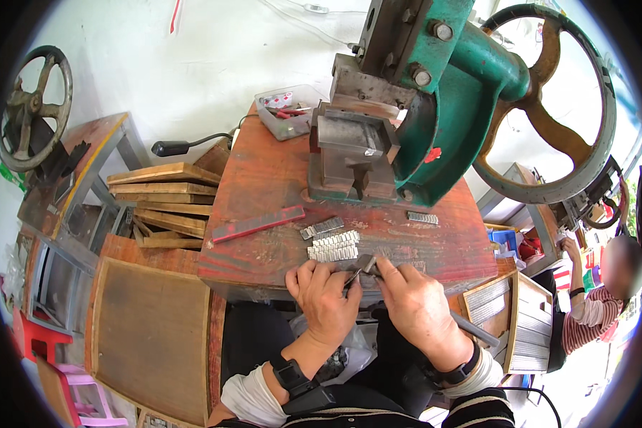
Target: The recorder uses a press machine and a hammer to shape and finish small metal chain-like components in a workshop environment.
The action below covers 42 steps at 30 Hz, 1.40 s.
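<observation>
My right hand [422, 308] is closed around what looks like a small hammer. Its metal head [368, 265] shows by my fingertips, and its grey handle [476, 329] sticks out beyond my wrist. Thumb and fingers of my left hand [326, 298] are pinched on a thin dark metal piece [352, 279] beside the hammer head; its exact kind is hard to make out. Just past my left fingers, shiny segmented metal strips, like watch bands [334, 247], lie side by side. A darker strip [322, 227] is behind them, and another short strip [422, 217] lies farther right.
A green hand press [442, 143] with a large wheel stands at the table's back. A red bar [258, 224] and a plastic bin [287, 127] are on the wooden table [264, 171]. Wooden trays [150, 335] sit left; ribbed strips fill a tray [531, 324] right, near another person [592, 314].
</observation>
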### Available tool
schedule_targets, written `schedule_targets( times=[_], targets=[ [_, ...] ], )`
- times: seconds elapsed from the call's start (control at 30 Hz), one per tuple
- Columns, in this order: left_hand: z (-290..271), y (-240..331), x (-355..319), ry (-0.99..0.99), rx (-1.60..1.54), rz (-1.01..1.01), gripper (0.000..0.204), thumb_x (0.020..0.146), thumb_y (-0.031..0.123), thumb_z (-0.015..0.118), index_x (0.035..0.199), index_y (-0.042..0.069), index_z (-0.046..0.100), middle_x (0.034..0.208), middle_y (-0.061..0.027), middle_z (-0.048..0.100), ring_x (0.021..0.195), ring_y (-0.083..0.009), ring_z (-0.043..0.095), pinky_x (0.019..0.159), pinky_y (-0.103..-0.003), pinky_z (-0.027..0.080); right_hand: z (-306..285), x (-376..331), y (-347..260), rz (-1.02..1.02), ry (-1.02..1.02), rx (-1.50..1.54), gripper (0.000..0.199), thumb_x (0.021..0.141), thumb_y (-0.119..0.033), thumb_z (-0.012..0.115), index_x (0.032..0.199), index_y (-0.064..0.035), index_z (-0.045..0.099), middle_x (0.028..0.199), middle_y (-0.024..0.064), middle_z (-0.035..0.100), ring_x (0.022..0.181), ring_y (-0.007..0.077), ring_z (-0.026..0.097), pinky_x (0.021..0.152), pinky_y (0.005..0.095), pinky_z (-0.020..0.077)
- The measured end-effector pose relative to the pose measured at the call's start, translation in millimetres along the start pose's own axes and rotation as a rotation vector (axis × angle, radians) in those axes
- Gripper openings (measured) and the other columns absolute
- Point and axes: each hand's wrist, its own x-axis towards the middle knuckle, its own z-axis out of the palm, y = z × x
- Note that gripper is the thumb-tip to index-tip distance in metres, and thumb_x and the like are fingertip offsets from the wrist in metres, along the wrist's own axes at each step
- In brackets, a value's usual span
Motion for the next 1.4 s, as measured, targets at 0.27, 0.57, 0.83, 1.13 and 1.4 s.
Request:
schedule_targets(
  times=[0.27,0.57,0.83,1.13,1.4],
  targets=[
    [0.5,0.4,1.2,0.019,0.004,0.016,0.015,0.065,0.013,0.077,0.076,0.007,0.068,0.088,-0.0055,0.061,0.097,-0.0287,0.053,0.09,-0.047,0.031,-7.2,-0.3,2.1,0.031,0.033,0.042,0.044,0.083,-0.011,0.066,0.126,-0.0041,0.058,0.074,0.0108,0.056,0.06,0.0297,0.062,0.053,0.0395,0.0525],
    [0.3,-1.7,-1.0,0.011,0.016,0.015,0.014,0.066,0.013,0.076,0.075,0.007,0.068,0.088,-0.0055,0.061,0.097,-0.0291,0.053,0.091,-0.047,0.031,-11.7,2.2,-0.4,0.01,0.112,0.074,0.041,0.084,-0.012,0.065,0.124,-0.0041,0.058,0.072,0.0106,0.057,0.057,0.0304,0.063,0.051,0.0395,0.052],
    [0.6,-0.9,1.3,0.012,-0.008,0.006,0.014,0.065,0.012,0.077,0.074,0.008,0.067,0.086,-0.0042,0.06,0.097,-0.0287,0.052,0.093,-0.046,0.03,-4.6,2.2,18.7,0.047,0.138,0.131,0.043,0.083,-0.009,0.064,0.126,-0.0069,0.057,0.082,0.0143,0.061,0.065,0.0337,0.065,0.057,0.0442,0.0538],
    [-26.2,6.0,17.3,-0.374,-0.959,-0.642,0.004,0.085,-0.006,0.065,0.088,-0.004,0.064,0.085,-0.0093,0.069,0.069,-0.0137,0.066,0.067,-0.026,0.055,50.8,-1.2,93.7,0.005,0.167,-0.121,0.042,0.075,-0.009,0.064,0.118,-0.0124,0.066,0.088,0.0063,0.057,0.087,0.0265,0.059,0.072,0.0379,0.052],
    [-42.8,20.5,30.0,-0.583,-1.138,-0.724,0.006,0.085,-0.007,0.065,0.091,-0.006,0.064,0.084,-0.0125,0.068,0.072,-0.0194,0.069,0.068,-0.032,0.058,3.5,1.1,56.6,-0.048,0.097,0.846,0.04,0.081,-0.002,0.067,0.12,-0.0049,0.064,0.121,0.0149,0.059,0.112,0.0288,0.056,0.094,0.0392,0.0468]
  ],
)
